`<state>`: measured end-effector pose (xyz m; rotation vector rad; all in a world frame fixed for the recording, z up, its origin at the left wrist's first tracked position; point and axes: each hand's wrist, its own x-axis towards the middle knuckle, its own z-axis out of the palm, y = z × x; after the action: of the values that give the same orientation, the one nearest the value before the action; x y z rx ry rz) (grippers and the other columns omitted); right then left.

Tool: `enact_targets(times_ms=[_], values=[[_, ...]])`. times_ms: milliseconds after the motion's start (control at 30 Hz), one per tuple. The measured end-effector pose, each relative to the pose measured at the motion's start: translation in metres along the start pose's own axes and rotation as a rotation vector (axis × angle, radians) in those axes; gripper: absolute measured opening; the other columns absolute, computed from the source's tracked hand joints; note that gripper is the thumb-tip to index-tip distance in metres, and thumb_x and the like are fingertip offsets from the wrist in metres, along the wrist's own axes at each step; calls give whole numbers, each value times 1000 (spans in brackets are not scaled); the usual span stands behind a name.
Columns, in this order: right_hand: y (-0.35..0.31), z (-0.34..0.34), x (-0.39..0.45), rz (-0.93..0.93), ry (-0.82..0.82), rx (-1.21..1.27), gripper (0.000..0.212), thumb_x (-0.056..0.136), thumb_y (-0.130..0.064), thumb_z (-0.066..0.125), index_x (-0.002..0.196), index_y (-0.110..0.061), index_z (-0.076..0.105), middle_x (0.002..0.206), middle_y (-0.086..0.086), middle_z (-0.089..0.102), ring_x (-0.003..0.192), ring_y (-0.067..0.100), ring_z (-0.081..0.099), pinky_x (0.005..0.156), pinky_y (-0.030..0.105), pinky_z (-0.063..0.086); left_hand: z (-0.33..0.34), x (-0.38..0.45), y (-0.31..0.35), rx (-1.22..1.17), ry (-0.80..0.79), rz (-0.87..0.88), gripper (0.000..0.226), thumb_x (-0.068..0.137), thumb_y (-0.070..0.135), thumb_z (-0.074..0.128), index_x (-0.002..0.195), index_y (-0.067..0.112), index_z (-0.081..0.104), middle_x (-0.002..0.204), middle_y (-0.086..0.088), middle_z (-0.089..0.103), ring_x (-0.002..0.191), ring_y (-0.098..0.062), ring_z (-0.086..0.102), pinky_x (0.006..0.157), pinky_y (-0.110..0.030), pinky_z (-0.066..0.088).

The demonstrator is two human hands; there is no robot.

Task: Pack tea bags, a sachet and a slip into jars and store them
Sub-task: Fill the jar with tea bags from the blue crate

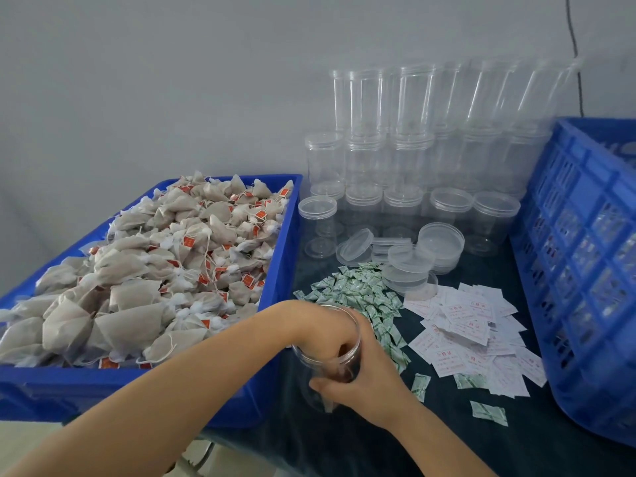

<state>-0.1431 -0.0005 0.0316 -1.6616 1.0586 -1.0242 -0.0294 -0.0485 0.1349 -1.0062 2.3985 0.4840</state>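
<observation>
At far left a blue tray (275, 256) holds a heap of tea bags (165, 270). Just right of its front corner, the left hand (327, 335) reaches down into an open clear jar (327, 366) on the dark table (447, 442), fingers curled inside; what they hold cannot be told. The right hand (364, 376) wraps around the jar's side. Further right lie green sachets (358, 290), white slips (471, 328), stacked empty jars (406, 156) and a blue crate (585, 270).

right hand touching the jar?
Touching. The head view shows the right hand wrapped around the side of the clear jar, thumb across its front, while the left hand reaches inside.
</observation>
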Motion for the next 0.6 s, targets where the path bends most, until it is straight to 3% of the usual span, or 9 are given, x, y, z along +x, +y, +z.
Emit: enact_targets(times_ms=[300, 600], values=[[2, 1, 1, 18, 0, -7, 95, 52, -44, 86, 115, -80, 24, 116, -34, 57, 110, -6, 59, 85, 10, 48, 0, -2, -1, -59, -6, 39, 23, 87, 13, 65, 109, 8, 65, 101, -8, 66, 92, -22, 60, 83, -35, 51], [1, 1, -1, 19, -4, 13, 93, 54, -41, 87, 118, -75, 28, 116, -30, 60, 109, -2, 61, 84, 11, 49, 3, -3, 3, -53, 52, 0, 18, 85, 10, 64, 102, 6, 68, 93, -8, 65, 82, -20, 57, 71, -28, 45]])
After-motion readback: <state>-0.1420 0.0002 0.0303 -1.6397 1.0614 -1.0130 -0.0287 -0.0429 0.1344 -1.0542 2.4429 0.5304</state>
